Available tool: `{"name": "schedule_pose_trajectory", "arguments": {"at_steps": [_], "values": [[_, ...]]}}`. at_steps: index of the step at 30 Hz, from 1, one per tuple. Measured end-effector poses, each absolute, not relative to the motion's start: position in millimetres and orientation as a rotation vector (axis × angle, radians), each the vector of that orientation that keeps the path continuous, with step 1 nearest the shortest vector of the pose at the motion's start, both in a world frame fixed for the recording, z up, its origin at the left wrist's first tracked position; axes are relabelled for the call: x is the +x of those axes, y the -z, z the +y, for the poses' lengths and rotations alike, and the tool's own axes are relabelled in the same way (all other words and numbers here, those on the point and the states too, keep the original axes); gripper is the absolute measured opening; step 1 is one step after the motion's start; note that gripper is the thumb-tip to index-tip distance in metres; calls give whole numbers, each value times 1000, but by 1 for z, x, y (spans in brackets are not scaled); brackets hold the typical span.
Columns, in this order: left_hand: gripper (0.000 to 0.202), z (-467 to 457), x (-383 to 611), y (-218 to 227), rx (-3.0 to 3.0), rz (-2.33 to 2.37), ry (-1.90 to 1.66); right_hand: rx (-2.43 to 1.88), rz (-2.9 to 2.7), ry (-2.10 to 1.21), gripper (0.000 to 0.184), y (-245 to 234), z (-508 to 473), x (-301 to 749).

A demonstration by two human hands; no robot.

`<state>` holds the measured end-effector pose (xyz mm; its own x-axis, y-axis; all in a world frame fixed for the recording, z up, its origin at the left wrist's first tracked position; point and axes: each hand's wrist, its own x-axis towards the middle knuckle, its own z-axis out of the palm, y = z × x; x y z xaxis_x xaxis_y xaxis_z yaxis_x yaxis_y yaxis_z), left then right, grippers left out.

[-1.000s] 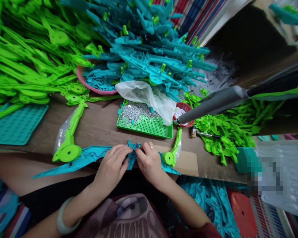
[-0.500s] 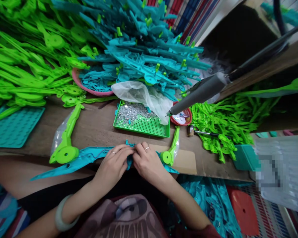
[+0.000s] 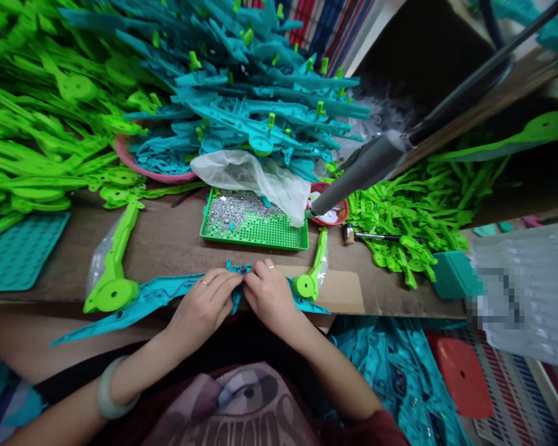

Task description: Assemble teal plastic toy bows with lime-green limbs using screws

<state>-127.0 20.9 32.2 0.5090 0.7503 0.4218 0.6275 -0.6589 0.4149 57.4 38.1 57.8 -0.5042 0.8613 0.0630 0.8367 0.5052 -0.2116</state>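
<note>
A long blue plastic wing-shaped part [image 3: 160, 292] lies along the table's front edge, with a thin dark wire running on its left half. Green arms with round discs are attached near its two ends: a larger left one [image 3: 116, 293] and a smaller right one [image 3: 305, 285], each with a clear film-like piece. My left hand [image 3: 208, 296] and my right hand [image 3: 270, 293] meet over the blue part's middle, fingers closed in a pinch. Whatever sits between the fingertips is hidden. A small blue bracket [image 3: 235, 266] shows just beyond them.
Beyond lies a green tray [image 3: 255, 238] of small metal pieces, partly under a plastic bag [image 3: 255, 176]. A red basket [image 3: 339, 214], a hammer [image 3: 348, 234] and a grey hanging tool [image 3: 363, 170] are to the right. Blue parts [image 3: 260, 111] and green parts [image 3: 32, 136] are heaped behind.
The whole view has shifted a little, so the table things appear farther left. Both hands stay pinched together over the blue part's middle, with only slight finger movement.
</note>
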Motion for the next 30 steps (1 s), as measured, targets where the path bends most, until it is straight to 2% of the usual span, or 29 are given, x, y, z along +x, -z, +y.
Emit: {"name": "schedule_pose_trajectory", "arguments": {"at_steps": [5, 8, 13, 17, 20, 26, 30], "values": [[29, 19, -127, -31, 2631, 1121, -840, -1382, -2267, -398, 18, -66, 26, 80], [29, 20, -128, -33, 2726, 1042, -757, -1371, -2218, -232, 20, -70, -4, 98], [28, 22, -129, -41, 2802, 1016, -706, -1227, -2673, 131, 36, -56, -40, 92], [28, 27, -123, -45, 2823, 1088, -650, -1245, -2719, 164, 39, -48, -38, 83], [24, 34, -116, -46, 2817, 1089, -552, -1220, -2665, -54, 37, -57, -32, 91], [15, 43, -105, -53, 2858, 1125, -429, -1218, -2247, -1057, 23, -93, 2, 127], [13, 45, -102, -56, 2887, 1130, -379, -1072, -2107, -1270, 15, -108, 39, 144]]}}
